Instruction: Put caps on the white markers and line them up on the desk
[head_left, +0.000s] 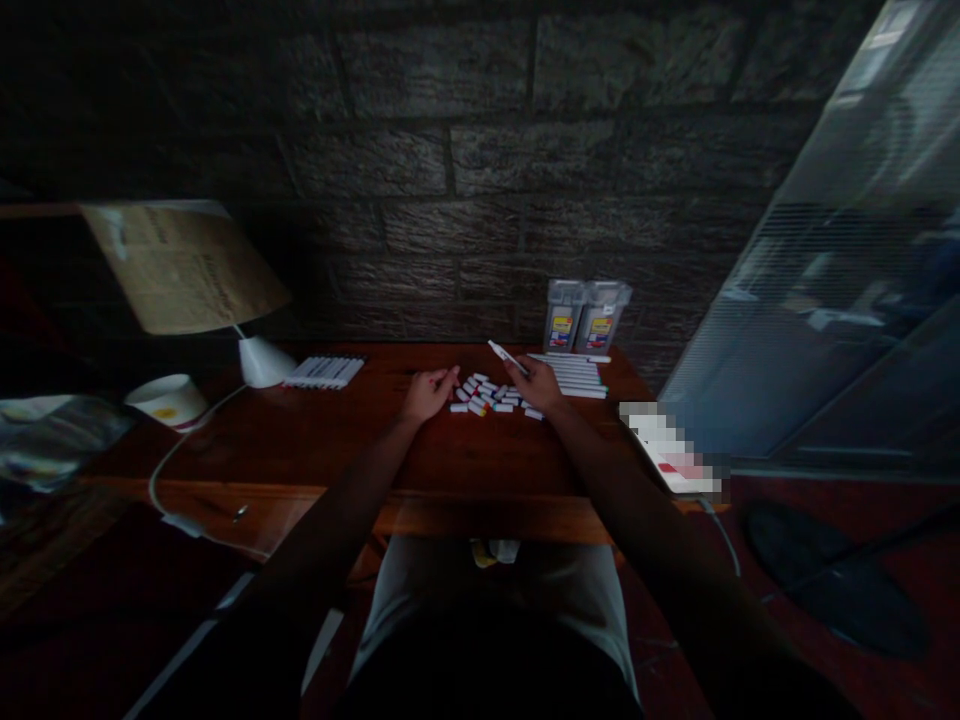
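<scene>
A white marker is pinched in the closed fingers of the right hand, above the worktop; the left hand, loosely curled, rests beside the pile of marker caps, and whether it grips anything I cannot tell

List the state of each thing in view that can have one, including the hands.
Right hand: closed on the held marker
Held marker: off the table, slanted
Left hand: low beside the short pieces, grip unclear
Short pieces: loose, scattered between the hands
Right-side markers: lying in a row
Left-side markers: lying side by side
Clear cases: upright; lids unclear
Lamp: standing, apparently unlit
Cup: upright
</scene>
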